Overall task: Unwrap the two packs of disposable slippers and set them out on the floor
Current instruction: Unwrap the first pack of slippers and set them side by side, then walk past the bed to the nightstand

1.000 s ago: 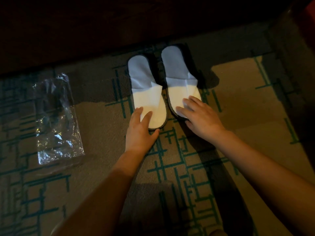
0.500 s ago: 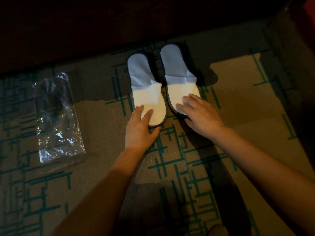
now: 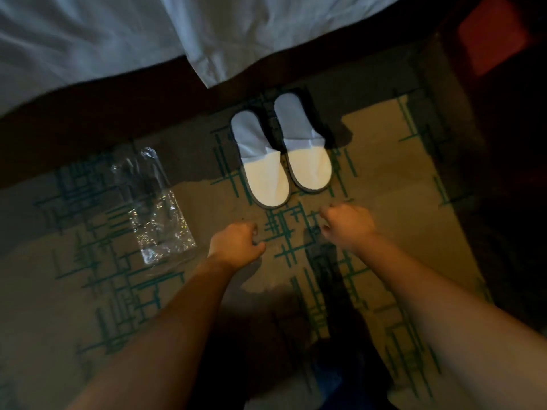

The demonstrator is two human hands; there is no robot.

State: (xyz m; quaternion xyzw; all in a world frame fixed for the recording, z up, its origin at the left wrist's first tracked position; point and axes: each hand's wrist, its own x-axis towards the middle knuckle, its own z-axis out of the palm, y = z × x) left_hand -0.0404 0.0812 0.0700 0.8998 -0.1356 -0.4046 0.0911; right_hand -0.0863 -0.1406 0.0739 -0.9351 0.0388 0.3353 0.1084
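Two white disposable slippers lie side by side on the patterned carpet, toes toward me: the left slipper [image 3: 260, 164] and the right slipper [image 3: 305, 149]. My left hand [image 3: 236, 242] hovers just below the left slipper, fingers curled in, holding nothing. My right hand [image 3: 346, 221] is below the right slipper, also curled and empty. Neither hand touches a slipper. An empty clear plastic wrapper [image 3: 154, 205] lies flat on the carpet to the left.
A bed with white sheets [image 3: 148, 34] runs across the top, its dark base edge just behind the slippers. A red object [image 3: 488, 39] sits at the top right. Beige carpet with green lines [image 3: 384, 179] spreads around the slippers.
Both hands have let go of the slippers and pulled back toward me, curling closed. The view has tilted up, bringing the bed into sight.
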